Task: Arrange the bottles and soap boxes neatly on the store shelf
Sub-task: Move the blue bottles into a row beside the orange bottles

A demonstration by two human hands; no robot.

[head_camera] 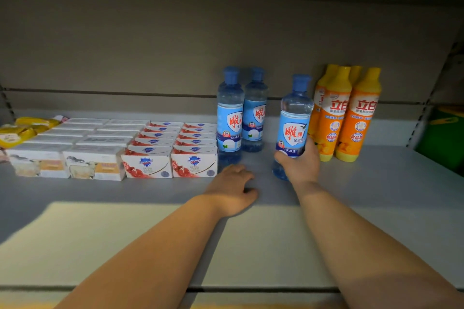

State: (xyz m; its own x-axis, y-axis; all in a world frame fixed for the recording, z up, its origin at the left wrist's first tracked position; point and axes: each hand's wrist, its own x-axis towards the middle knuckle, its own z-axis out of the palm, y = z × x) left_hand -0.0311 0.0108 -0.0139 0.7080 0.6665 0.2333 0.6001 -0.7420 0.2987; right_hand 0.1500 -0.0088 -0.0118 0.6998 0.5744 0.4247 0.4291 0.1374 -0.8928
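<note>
I record my left hand (232, 188) resting on the grey shelf (376, 183), fingers loosely bent, holding nothing. My right hand (298, 160) grips the lower body of an upright blue bottle (293, 118). To the left, soap boxes (170, 150) sit in tidy rows. Further back, two more blue bottles (229, 110) stand side by side, and orange bottles (346, 113) cluster just right of the held one.

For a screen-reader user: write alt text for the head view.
A person's right hand grips a clear blue-capped detergent bottle at a grey store shelf, between two matching bottles and a cluster of orange bottles with yellow tops. The left hand rests on the shelf beside rows of Safeguard soap boxes.
</note>
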